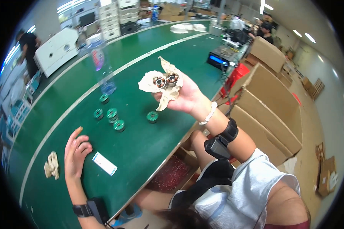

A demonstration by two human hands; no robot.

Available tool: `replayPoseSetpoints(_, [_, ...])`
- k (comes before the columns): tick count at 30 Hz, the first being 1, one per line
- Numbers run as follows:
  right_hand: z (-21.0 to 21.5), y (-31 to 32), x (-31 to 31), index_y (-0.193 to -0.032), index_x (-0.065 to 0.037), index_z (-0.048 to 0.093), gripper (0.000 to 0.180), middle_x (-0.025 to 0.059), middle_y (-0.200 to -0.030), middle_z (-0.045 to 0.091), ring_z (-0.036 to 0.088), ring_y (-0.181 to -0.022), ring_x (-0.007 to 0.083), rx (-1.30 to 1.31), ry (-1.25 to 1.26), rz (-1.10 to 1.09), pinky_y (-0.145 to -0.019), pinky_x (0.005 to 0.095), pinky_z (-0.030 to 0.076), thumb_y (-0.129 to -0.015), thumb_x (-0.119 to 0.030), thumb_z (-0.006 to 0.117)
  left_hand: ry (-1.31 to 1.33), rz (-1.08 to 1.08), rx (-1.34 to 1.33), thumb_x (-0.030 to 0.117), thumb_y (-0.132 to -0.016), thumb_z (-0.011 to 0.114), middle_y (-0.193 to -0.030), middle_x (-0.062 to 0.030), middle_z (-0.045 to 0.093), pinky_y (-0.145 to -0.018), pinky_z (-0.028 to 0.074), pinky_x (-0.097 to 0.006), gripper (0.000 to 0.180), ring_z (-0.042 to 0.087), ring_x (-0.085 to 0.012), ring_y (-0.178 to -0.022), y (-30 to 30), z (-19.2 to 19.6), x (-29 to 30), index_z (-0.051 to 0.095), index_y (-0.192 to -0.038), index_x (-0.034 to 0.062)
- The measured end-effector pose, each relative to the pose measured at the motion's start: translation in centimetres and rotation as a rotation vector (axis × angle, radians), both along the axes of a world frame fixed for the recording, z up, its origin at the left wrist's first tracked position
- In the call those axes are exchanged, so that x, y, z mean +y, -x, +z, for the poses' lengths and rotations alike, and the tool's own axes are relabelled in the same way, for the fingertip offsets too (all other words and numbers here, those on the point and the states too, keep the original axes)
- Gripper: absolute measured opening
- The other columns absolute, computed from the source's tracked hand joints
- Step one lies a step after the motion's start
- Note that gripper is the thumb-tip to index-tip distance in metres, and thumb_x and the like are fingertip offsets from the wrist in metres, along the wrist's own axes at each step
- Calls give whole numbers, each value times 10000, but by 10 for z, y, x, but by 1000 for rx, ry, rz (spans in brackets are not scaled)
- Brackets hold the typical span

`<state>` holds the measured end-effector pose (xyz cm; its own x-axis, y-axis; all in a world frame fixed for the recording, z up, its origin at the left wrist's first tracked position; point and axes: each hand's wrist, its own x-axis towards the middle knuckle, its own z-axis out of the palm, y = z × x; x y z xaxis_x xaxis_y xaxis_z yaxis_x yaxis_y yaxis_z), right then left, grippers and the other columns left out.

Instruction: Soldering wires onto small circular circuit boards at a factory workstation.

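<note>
While the left hand (75, 152) rested open and empty on the tabletop (141, 145), the right hand (181, 97) held two coils (165, 81) in paper (151, 84), raised above green coils (114, 118).

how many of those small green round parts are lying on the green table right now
5. One green round part sits by the clear bottle, three cluster at and, and one lies alone below the right hand. Others may be hidden.
</note>
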<state>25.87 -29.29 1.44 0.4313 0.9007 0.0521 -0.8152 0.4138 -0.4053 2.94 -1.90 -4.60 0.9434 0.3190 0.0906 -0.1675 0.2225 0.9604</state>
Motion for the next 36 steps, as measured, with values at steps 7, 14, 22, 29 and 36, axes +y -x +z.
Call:
replayPoseSetpoints(7, [17,-10,-186,-1027,-29,526,337,114,-975,585,571,-884,248,-336,72,-620,-764,384,479,-884,-290,367,-31,-50,-39,288,-879,462,-1052,-91,503,-766,426,-232,547,509,-120,-798,-1,-2,-5,276,-1308,4])
replayPoseSetpoints(14, [-10,-50,-427,-948,39,567,356,70,-929,586,527,-833,137,-909,1426,-1784,-757,276,409,-894,-273,403,34,-41,26,310,-877,460,-1021,-94,525,-746,427,-274,474,522,-170,-835,-4,3,-6,362,-1259,47])
replayPoseSetpoints(22, [12,-50,-439,-923,5,596,403,57,-857,592,513,-770,130,-801,1311,-1994,-722,289,403,-901,-350,408,1,-22,-11,323,-867,474,-1074,-107,506,-794,435,-259,585,527,-147,-847,-2,0,-9,266,-1313,8])
replayPoseSetpoints(29, [1,32,-151,-1161,22,442,420,108,-1123,506,487,-1018,176,-1387,842,-1012,-907,310,361,-923,-307,335,124,-12,-39,268,-874,459,-1016,-137,533,-771,470,-319,507,564,-197,-837,1,0,2,320,-1267,-21])
replayPoseSetpoints(36, [-47,78,18,-1080,-11,505,296,157,-936,472,466,-863,316,-2291,970,-625,-768,387,394,-830,-151,431,184,25,-54,245,-848,489,-984,-132,556,-758,479,-328,481,564,-199,-828,5,-3,9,365,-1238,-8])
